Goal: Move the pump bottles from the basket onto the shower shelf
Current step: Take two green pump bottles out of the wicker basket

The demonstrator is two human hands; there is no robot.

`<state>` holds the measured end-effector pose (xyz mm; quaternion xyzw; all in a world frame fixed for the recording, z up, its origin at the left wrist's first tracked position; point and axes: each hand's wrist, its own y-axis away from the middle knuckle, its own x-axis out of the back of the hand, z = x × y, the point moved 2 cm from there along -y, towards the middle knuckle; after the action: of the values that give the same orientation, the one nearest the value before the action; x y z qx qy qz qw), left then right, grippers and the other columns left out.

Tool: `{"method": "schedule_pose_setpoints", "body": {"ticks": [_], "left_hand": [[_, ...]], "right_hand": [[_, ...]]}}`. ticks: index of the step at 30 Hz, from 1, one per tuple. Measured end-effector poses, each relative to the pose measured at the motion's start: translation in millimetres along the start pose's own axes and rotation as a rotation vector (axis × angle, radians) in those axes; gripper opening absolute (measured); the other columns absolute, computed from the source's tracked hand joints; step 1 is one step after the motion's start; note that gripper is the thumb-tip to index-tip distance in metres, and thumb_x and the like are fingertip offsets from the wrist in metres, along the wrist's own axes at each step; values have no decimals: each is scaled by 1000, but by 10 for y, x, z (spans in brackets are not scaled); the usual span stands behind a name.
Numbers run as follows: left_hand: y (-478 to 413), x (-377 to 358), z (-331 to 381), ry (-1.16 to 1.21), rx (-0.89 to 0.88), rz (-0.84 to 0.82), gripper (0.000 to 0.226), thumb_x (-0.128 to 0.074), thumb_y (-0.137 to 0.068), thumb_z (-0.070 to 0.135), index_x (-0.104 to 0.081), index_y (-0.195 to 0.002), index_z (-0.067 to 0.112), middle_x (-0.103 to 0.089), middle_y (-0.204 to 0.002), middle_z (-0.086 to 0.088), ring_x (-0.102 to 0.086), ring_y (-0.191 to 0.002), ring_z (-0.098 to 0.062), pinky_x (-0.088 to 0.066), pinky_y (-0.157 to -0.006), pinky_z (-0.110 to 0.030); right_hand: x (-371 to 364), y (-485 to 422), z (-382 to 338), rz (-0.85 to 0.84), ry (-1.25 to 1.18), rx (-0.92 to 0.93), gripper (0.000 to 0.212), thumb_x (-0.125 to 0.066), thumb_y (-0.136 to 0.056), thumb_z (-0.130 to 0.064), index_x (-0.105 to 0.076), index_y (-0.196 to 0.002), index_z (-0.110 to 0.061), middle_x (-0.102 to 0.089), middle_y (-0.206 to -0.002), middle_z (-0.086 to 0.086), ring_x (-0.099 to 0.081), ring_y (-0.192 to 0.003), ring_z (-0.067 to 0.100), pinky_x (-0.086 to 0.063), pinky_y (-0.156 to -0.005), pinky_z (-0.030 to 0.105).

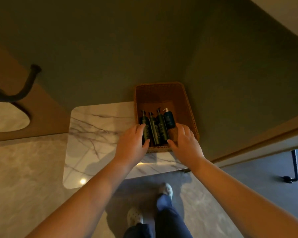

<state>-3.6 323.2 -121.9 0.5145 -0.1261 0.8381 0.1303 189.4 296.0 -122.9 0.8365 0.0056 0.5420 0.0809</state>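
On the marble ledge, the basket holds four pump bottles lying at its near end. Our left hand curls round the leftmost bottle; our right hand hovers open. Rigid, likely slick: we'd grip mid-body.

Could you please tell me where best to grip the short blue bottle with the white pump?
Likely round its body, from above and right: the short blue bottle lies flat in the brown woven basket, a tall dark bottle at its left, right side free.
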Motion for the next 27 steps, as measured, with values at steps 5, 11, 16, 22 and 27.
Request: {"method": "schedule_pose_setpoints", "body": {"ticks": [5, 11, 16, 22, 27], "left_hand": [[-301, -270, -80, 28, 75, -38, 57, -56, -89, 34, -37, -138, 14, -54, -125, -6, -55, -106, -21, -47, -80, -31], [-830, -507, -99, 25, 195, -60, 59, -57, -87, 32, -35, -139, 17, -52, -125, -6, -55, -105, -23, -48, -77, -34], [-1201, -857, -120, 48, 291, -92, 62, -54, -88, 34, -29, -143, 18, -46, -132, -4, -50, -112, -21, -44, -80, -32], [-1341, -1306, -286, 70, 424, -170, 64, -53, -89, 36, -24, -144, 20, -41, -137, -3, -46, -118, -21, -46, -87, -37], [-1435, -1661, -437, 81, 474, -235, 65, -51, -90, 35, -23, -146, 19, -39, -139, -5, -46, -118, -24, -45, -85, -38]], "right_hand": [[-189, -487, 166, -113, 15, -15, 71, -52, -91, -41, -15, -147, -17, -26, -150, 6, -32, -134, 24, -40, -103, 38], [-251, -1162, 388, -152, -70, 57, 71, -56, -91, -34, -18, -147, -13, -29, -148, 10, -33, -132, 26, -38, -104, 40], [-368, -1620, 593, -220, -92, 79, 71, -56, -90, -34, -19, -147, -15, -30, -148, 9, -33, -132, 27, -38, -104, 45], [-684, -1917, 817, -286, -113, 67, 72, -61, -88, -32, -22, -146, -13, -31, -147, 10, -32, -133, 27, -33, -109, 42], [-1000, -2091, 948, -306, -127, 41, 72, -64, -86, -30, -27, -144, -11, -36, -143, 12, -37, -130, 27, -36, -106, 44]]}}
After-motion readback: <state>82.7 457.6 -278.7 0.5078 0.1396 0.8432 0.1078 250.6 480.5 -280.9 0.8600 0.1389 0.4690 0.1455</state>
